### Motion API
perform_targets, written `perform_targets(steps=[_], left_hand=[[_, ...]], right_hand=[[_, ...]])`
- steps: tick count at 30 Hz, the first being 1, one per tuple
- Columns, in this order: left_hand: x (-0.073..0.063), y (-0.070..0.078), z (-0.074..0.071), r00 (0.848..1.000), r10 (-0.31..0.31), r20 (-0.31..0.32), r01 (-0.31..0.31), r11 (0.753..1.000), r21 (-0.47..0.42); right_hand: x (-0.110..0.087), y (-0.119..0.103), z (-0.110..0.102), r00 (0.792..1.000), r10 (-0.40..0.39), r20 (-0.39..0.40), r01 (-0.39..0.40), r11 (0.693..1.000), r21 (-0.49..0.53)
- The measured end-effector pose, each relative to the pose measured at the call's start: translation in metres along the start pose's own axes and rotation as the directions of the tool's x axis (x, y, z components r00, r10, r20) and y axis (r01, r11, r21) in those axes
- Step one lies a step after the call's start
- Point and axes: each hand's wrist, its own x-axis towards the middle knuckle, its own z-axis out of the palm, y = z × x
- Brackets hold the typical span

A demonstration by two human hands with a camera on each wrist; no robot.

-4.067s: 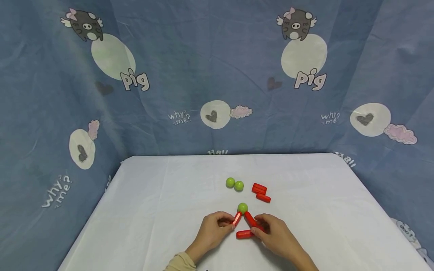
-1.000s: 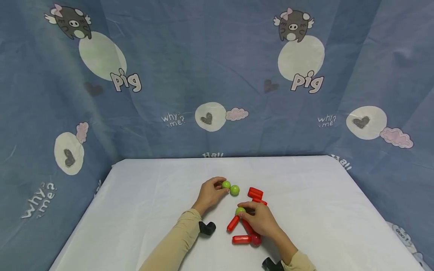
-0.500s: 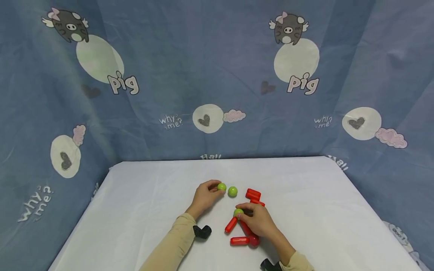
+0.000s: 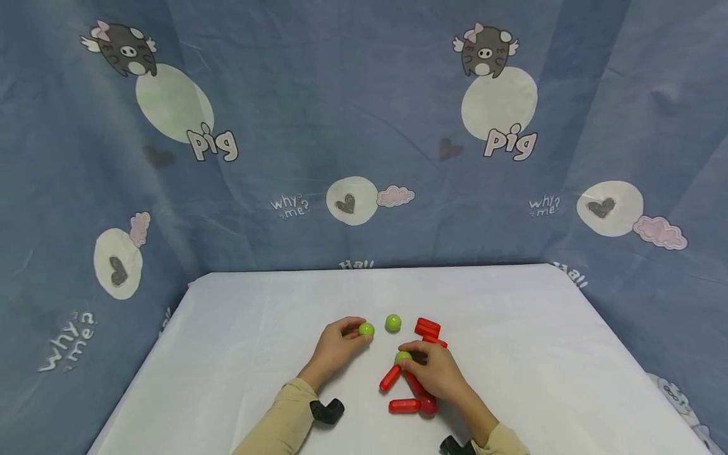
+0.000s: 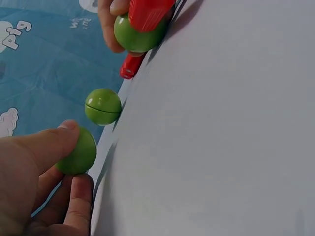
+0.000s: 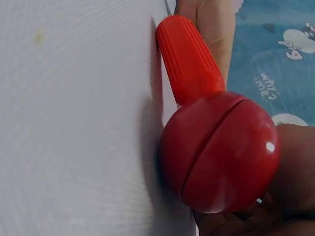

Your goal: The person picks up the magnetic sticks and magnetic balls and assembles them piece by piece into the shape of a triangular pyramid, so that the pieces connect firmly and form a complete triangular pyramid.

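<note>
My left hand (image 4: 335, 349) pinches a green ball (image 4: 366, 329) between thumb and fingertips, left of a loose green ball (image 4: 393, 323). With thumb and fingers, my right hand (image 4: 438, 370) holds another green ball (image 4: 402, 357), which meets the upper end of a slanting red rod (image 4: 390, 378). A second slanting red rod (image 4: 414, 383), partly behind the right hand, runs down to a red ball (image 4: 428, 405). From that ball a third red rod (image 4: 404, 406) extends leftward. The right wrist view shows the red ball (image 6: 219, 152) large, touching a ribbed red rod (image 6: 189, 61).
Beyond the right hand lie several loose red rods (image 4: 427, 327). Everything rests on a white-covered table (image 4: 546, 354), with a blue printed cloth (image 4: 296, 126) hanging behind and at the sides. Black devices (image 4: 327, 411) sit at both wrists.
Earlier the left hand held the left red rod; since then it has drawn one green ball leftward and nearer, away from its neighbour. The right hand moved from the red ball to the top green ball.
</note>
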Motion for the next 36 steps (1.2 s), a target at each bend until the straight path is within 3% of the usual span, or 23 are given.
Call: perform_targets(steps=[8,16,24,31,36], left_hand=[[-0.015,-0.002,-0.006,1.000,0.000,0.019,0.001,1.000,-0.030],[-0.041,-0.003,-0.008,0.999,-0.004,0.043,0.006,0.999,-0.042],[-0.069,-0.004,-0.013,0.991,-0.007,0.130,0.024,0.992,-0.126],[-0.081,-0.007,-0.014,0.985,0.002,0.174,0.023,0.990,-0.140],[-0.087,-0.005,-0.012,0.969,0.046,0.243,-0.005,0.986,-0.167]], right_hand=[[-0.002,-0.001,0.000,1.000,-0.011,-0.003,0.011,1.000,0.007],[-0.002,-0.003,0.000,1.000,0.001,-0.019,-0.001,1.000,-0.005],[-0.003,-0.003,0.000,0.999,-0.003,-0.032,0.003,1.000,0.000],[-0.004,-0.002,0.004,1.000,-0.005,-0.018,0.005,1.000,-0.004],[-0.004,-0.004,0.003,0.999,-0.042,-0.034,0.042,0.999,0.017]])
